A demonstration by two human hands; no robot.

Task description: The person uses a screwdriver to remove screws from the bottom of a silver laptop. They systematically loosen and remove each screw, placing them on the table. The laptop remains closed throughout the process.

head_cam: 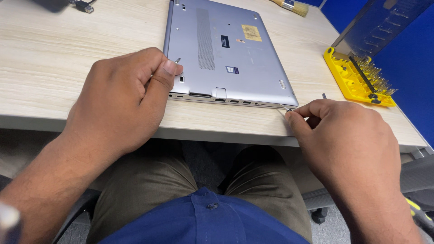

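A silver laptop (226,49) lies upside down on the light wooden table (68,54), its base panel up. My left hand (122,99) rests at the laptop's near left corner, fingers curled, pinching a thin metal tool tip (177,60) between thumb and forefinger. My right hand (348,144) is at the near right corner, its thumb and forefinger pinched on a small thin metal piece (285,108) that touches the laptop's edge.
A yellow tray of several screwdriver bits (359,79) stands at the right, with a clear lid (379,22) behind it. A brush (291,6) lies at the far edge. A dark cable end (83,5) sits at far left. My lap is below the table edge.
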